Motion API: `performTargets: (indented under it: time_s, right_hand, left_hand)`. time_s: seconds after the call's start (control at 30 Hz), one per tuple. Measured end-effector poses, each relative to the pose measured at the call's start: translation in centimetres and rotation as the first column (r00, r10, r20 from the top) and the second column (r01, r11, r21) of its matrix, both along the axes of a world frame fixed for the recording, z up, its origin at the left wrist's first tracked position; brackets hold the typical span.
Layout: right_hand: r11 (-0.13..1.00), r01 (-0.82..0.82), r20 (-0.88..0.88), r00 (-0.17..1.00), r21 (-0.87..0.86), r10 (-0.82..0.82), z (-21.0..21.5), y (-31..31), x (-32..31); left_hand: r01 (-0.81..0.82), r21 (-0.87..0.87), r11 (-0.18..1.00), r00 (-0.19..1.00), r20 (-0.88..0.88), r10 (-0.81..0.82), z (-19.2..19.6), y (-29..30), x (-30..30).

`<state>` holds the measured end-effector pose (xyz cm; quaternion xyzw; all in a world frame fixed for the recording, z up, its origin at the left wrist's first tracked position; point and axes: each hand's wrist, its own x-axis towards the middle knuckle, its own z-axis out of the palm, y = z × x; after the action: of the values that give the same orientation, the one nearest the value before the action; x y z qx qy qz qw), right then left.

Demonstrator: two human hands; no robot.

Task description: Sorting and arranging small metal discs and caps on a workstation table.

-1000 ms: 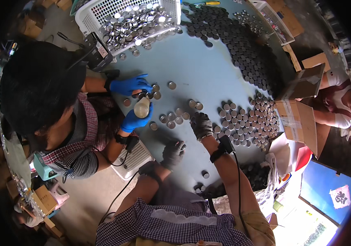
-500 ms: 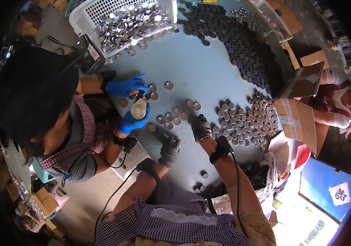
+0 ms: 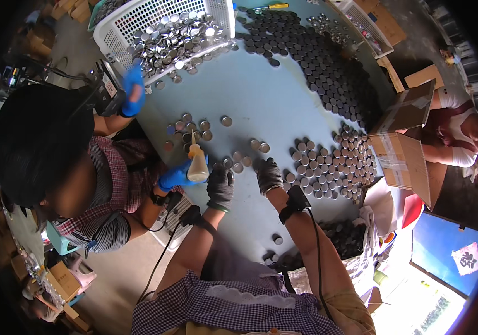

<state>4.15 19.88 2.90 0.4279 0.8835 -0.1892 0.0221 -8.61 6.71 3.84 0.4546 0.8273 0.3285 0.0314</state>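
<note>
My left hand (image 3: pixel 220 187), in a dark grey glove, reaches to the near edge of a small group of round metal caps (image 3: pixel 238 168). Its fingers are curled, and whatever may be in them is hidden. My right hand (image 3: pixel 269 176), gloved alike, is just right of that group, below a pair of caps (image 3: pixel 259 146). Its fingers are bent together, and their tips are too dark to show what they hold. A co-worker's blue-gloved hand (image 3: pixel 176 177) grips a squeeze bottle (image 3: pixel 197 167) with a yellowish nozzle beside my left hand. Several more caps (image 3: pixel 196 129) lie beyond the bottle.
A white basket (image 3: pixel 115 34) of shiny caps stands at the far left. Dark caps (image 3: pixel 328 72) cover the far right of the blue-grey table (image 3: pixel 239 95), with silvery caps (image 3: pixel 334 162) nearer. Another person handles an open carton (image 3: pixel 392 159). Cables (image 3: pixel 318 262) trail from my wrists.
My left hand has moved forward and left to the caps; my right hand stays about where it was. The co-worker's free hand swung toward the basket, and the bottle's nozzle now points away from me.
</note>
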Motion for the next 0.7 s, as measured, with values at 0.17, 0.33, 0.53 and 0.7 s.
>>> performTargets:
  time_s: [0.17,0.33,0.53,0.7]
  right_hand:
    - [0.998,0.046,0.038,0.998,-0.044,-0.044,0.6,0.3,-0.3]
    - [0.998,0.040,0.026,0.999,-0.055,-0.039,2.0,0.1,-0.7]
    - [0.999,0.009,0.043,0.999,-0.048,-0.007,1.0,0.8,0.2]
    - [0.973,0.216,-0.203,0.952,-0.086,-0.229,0.7,-2.1,1.9]
  left_hand:
    - [0.005,-0.031,1.000,0.987,-0.159,-0.010,-2.2,0.2,0.0]
    - [0.152,-0.292,0.944,0.987,0.005,-0.158,-4.4,-1.6,0.5]
    - [0.195,-0.227,0.954,0.981,0.023,-0.195,-4.5,-0.7,0.7]
    - [-0.015,-0.170,0.985,0.998,0.051,0.023,-3.3,-2.6,0.4]
